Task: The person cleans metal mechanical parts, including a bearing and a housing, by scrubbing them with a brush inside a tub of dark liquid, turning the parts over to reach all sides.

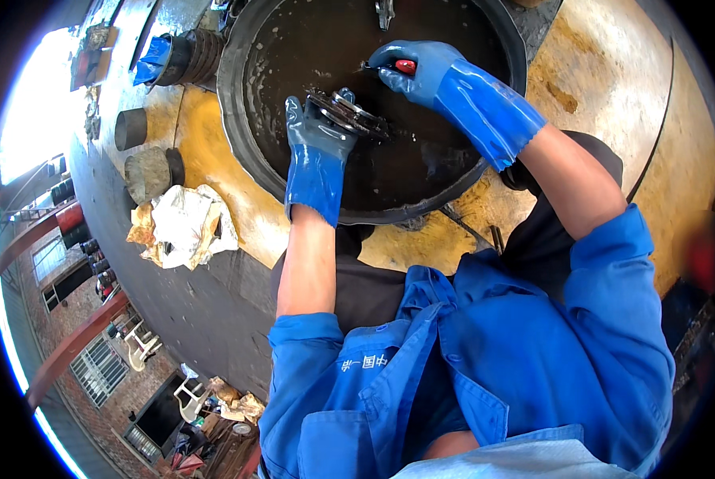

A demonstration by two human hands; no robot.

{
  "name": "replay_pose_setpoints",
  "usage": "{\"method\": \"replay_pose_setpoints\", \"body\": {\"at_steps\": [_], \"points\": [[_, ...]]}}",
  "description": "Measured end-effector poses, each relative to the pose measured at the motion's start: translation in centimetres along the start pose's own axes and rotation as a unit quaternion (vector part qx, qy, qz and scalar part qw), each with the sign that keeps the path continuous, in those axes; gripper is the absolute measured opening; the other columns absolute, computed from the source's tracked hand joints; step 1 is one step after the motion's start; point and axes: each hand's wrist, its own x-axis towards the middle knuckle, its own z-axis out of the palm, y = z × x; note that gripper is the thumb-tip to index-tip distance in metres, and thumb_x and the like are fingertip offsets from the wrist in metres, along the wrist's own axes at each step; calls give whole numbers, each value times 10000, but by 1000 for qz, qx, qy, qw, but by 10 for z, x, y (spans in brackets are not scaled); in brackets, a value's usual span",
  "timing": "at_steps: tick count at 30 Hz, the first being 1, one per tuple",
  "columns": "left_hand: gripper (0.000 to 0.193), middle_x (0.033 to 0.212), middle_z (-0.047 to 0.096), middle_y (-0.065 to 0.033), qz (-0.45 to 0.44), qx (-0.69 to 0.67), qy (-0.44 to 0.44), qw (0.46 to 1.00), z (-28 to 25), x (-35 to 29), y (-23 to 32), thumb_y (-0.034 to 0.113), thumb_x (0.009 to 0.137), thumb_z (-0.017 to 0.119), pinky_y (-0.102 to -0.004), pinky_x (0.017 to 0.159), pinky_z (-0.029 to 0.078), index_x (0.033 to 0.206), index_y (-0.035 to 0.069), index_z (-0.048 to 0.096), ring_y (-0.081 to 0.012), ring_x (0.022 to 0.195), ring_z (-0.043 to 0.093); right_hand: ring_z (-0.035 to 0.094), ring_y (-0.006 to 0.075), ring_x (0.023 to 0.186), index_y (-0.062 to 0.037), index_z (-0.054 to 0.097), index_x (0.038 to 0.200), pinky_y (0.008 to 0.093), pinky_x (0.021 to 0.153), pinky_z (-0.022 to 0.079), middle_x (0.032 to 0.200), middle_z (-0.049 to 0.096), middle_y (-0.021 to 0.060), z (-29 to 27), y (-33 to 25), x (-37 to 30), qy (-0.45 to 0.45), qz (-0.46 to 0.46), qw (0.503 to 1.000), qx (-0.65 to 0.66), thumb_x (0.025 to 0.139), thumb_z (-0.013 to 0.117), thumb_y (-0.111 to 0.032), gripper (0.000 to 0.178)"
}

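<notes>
Both my hands wear blue rubber gloves and are over a wide black tub (233, 120) of dark, murky liquid. My left hand (317, 136) is closed round the edge of a dark, wet, round metal part (349, 116), held tilted above the liquid. Farther off and to the right, my right hand (425, 72) grips a small tool with a red handle (405, 67). Its dark end points left, apart from the metal part; the glove covers much of it, so I cannot tell its exact kind.
A metal piece (384, 14) hangs at the tub's far side. Left of the tub lie a stack of dark rings (204, 56) with blue material (153, 61), short metal cylinders (148, 176) and a crumpled white rag (188, 223). Stained yellowish sheet (593, 68) lies at right.
</notes>
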Motion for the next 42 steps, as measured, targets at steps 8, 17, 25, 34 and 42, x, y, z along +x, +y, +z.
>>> {"method": "replay_pose_setpoints", "body": {"at_steps": [8,17,25,34,42], "points": [[623,1324,578,-197,-22,38,-37,998,-21,30,-27,590,989,520,-631,987,474,1389,112,515,-398,1138,587,702,303,995,-210,699,1193,408,914,561,1097,737,69,10,-1,2,-72,17,995,-67,961,644,-288,251],[469,1212,644,-182,24,121,23,992,-31,51,-29,396,981,642,-542,959,527,1312,73,563,-359,1043,644,681,306,1076,-201,678,1235,422,970,544,1158,722,87,4,-13,-4,-121,16,986,-118,953,643,-279,295],[900,1349,602,-253,304,649,78,693,-26,40,-45,392,831,827,-394,1008,516,1513,4,385,-364,1202,628,667,321,1117,-180,680,1229,425,988,535,1204,710,96,2,-18,-10,-155,24,977,-147,927,685,-245,309],[782,1369,592,-230,506,765,103,385,-10,28,-46,358,763,831,-490,1093,439,1424,86,512,-422,1246,575,674,296,1102,-206,687,1209,412,962,544,1151,716,80,0,-14,-12,-134,9,979,-151,922,679,-243,290],[577,1363,603,-214,510,798,-49,316,-19,39,-29,249,780,794,-481,1076,459,1315,111,630,-402,1267,568,704,305,1027,-205,700,1188,407,927,563,1110,737,80,-8,-10,-9,-88,46,991,-86,930,676,-276,268]]}}
